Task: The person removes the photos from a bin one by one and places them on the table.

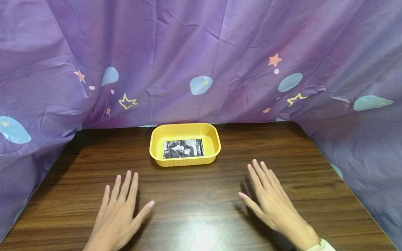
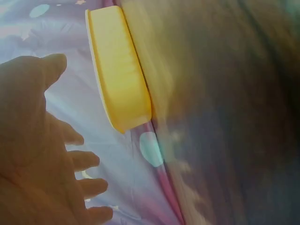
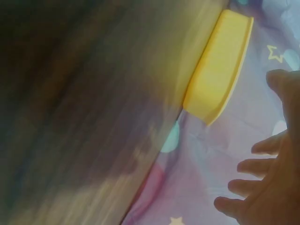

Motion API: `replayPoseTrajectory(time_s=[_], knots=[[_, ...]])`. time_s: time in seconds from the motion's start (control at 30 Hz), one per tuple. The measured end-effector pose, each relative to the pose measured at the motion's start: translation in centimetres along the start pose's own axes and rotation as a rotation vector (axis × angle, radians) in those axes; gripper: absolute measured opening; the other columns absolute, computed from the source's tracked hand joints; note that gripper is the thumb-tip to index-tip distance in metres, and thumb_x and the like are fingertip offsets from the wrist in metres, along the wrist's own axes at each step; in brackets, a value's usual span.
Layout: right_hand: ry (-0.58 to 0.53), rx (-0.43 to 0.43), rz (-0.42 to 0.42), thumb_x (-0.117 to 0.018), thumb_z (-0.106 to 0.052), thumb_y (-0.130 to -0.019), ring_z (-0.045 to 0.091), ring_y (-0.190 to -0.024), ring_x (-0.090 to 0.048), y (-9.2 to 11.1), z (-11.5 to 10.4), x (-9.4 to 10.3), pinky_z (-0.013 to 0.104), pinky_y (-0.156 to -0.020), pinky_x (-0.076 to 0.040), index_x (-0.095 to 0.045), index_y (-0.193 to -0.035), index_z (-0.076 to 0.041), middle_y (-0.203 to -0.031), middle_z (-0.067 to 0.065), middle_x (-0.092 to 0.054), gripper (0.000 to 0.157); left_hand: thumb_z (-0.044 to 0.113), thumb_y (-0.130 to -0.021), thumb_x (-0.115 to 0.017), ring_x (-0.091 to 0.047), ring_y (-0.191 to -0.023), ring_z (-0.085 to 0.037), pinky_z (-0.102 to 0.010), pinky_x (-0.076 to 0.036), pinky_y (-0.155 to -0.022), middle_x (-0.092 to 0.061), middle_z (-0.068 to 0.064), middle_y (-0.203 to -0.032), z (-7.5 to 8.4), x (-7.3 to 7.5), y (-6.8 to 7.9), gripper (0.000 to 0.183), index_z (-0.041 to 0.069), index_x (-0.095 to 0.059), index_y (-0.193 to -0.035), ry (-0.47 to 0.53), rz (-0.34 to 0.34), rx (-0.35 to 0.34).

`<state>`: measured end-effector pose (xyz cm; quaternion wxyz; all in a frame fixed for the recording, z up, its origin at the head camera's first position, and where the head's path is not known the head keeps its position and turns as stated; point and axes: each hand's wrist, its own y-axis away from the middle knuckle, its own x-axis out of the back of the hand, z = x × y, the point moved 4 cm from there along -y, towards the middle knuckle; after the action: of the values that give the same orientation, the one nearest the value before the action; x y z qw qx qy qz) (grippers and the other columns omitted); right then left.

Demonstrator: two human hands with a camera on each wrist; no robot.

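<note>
A yellow plastic basket [image 1: 185,162] with rounded corners stands near the far edge of the table. Inside it lies a black-and-white photo [image 1: 183,149] of two people. My left hand [image 1: 117,209] is held over the table, nearer to me and left of the basket, fingers straight and thumb spread. On the other side my right hand [image 1: 271,202] is stretched out the same way, holding nothing. Both wrist views show the basket's outer wall [image 2: 121,70] [image 3: 218,68] beyond the fingers, apart from each hand; the photo is hidden there.
The dark wood-grain table [image 1: 194,195] has its right edge sloping off toward the front. A purple curtain [image 1: 176,52] with stars and blue shapes hangs behind the table and along both sides. Light glares off the tabletop near the front.
</note>
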<state>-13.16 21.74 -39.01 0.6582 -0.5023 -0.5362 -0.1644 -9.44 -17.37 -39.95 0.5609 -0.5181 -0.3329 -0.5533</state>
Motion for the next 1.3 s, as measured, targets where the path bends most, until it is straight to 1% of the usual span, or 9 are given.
replayPoseTrajectory(time_s=[0.2, 0.3, 0.4, 0.53, 0.7, 0.87, 0.97, 1.1, 1.3], knots=[[-0.05, 0.009, 0.016, -0.057, -0.051, -0.099, 0.043, -0.143, -0.033, -1.5, 0.0, -0.2, 0.05, -0.119, -0.021, -0.035, -0.154, 0.003, -0.157, 0.023, -0.035, 0.08, 0.06, -0.102, -0.046, -0.013, -0.15, -0.047, -0.057, -0.002, -0.12, -0.015, -0.024, -0.164, 0.2, 0.4, -0.6, 0.091, 0.003, -0.009, -0.162, 0.078, -0.019, 0.007], [-0.076, 0.009, 0.018, -0.061, -0.049, -0.098, 0.041, -0.141, -0.037, -2.6, 0.1, -0.4, 0.054, -0.115, -0.028, -0.036, -0.153, 0.003, -0.154, 0.022, -0.039, 0.08, 0.059, -0.102, -0.046, -0.015, -0.149, -0.046, -0.059, -0.01, -0.119, -0.013, -0.024, -0.165, 0.3, 0.8, -1.1, 0.09, 0.002, -0.009, -0.162, 0.154, -0.051, 0.022], [-0.1, 0.006, -0.001, -0.065, -0.045, -0.097, 0.041, -0.138, -0.041, -4.0, 0.2, -0.6, 0.056, -0.111, -0.032, -0.037, -0.153, 0.004, -0.152, 0.023, -0.042, 0.079, 0.058, -0.103, -0.046, -0.016, -0.149, -0.046, -0.061, -0.016, -0.117, -0.012, -0.023, -0.165, 0.4, 1.4, -1.9, 0.09, 0.001, -0.008, -0.161, 0.234, -0.074, 0.033], [-0.152, -0.007, -0.033, -0.068, -0.041, -0.096, 0.04, -0.135, -0.044, -6.3, 0.3, -0.9, 0.056, -0.111, -0.034, -0.038, -0.152, 0.004, -0.149, 0.024, -0.045, 0.078, 0.056, -0.103, -0.047, -0.019, -0.148, -0.045, -0.063, -0.02, -0.115, -0.014, -0.024, -0.164, 0.5, 2.2, -3.6, 0.089, 0.001, -0.009, -0.161, 0.315, -0.075, 0.04], [-0.23, -0.025, -0.056, -0.067, -0.041, -0.097, 0.037, -0.131, -0.048, -9.7, 0.4, -1.5, 0.053, -0.109, -0.037, -0.04, -0.151, 0.002, -0.144, 0.02, -0.049, 0.074, 0.051, -0.104, -0.049, -0.024, -0.146, -0.047, -0.062, -0.022, -0.115, -0.018, -0.027, -0.162, 0.5, 2.8, -5.9, 0.086, -0.001, -0.011, -0.161, 0.399, -0.071, 0.04], [-0.32, -0.044, -0.082, -0.068, -0.036, -0.097, 0.036, -0.126, -0.052, -13.4, 0.3, -2.4, 0.052, -0.106, -0.041, -0.043, -0.148, 0.002, -0.136, 0.02, -0.054, 0.069, 0.043, -0.105, -0.051, -0.029, -0.144, -0.048, -0.061, -0.025, -0.114, -0.025, -0.031, -0.159, 0.4, 3.0, -8.4, 0.079, -0.003, -0.017, -0.159, 0.421, -0.06, 0.05], [-0.359, -0.053, -0.12, -0.071, -0.033, -0.096, 0.035, -0.118, -0.056, -15.6, 0.0, -3.2, 0.051, -0.101, -0.045, -0.045, -0.147, 0.002, -0.131, 0.021, -0.057, 0.067, 0.037, -0.105, -0.053, -0.033, -0.14, -0.05, -0.063, -0.028, -0.112, -0.03, -0.033, -0.156, 0.2, 2.9, -9.9, 0.075, -0.003, -0.02, -0.159, 0.431, -0.068, 0.085], [-0.391, -0.071, -0.208, -0.074, -0.033, -0.093, 0.036, -0.111, -0.059, -18.3, -0.6, -4.7, 0.05, -0.095, -0.048, -0.047, -0.146, 0.003, -0.129, 0.023, -0.059, 0.069, 0.034, -0.104, -0.053, -0.041, -0.135, -0.052, -0.065, -0.032, -0.108, -0.037, -0.035, -0.15, -0.2, 2.4, -11.8, 0.072, -0.004, -0.022, -0.157, 0.436, -0.092, 0.152], [-0.402, -0.138, -0.366, -0.079, -0.038, -0.089, 0.036, -0.115, -0.06, -21.3, -1.2, -7.6, 0.051, -0.098, -0.047, -0.049, -0.144, 0.005, -0.128, 0.024, -0.062, 0.076, 0.031, -0.104, -0.052, -0.053, -0.124, -0.046, -0.061, -0.039, -0.104, -0.05, -0.034, -0.138, -1.0, 1.2, -13.5, 0.069, -0.008, -0.026, -0.155, 0.444, -0.109, 0.223]])
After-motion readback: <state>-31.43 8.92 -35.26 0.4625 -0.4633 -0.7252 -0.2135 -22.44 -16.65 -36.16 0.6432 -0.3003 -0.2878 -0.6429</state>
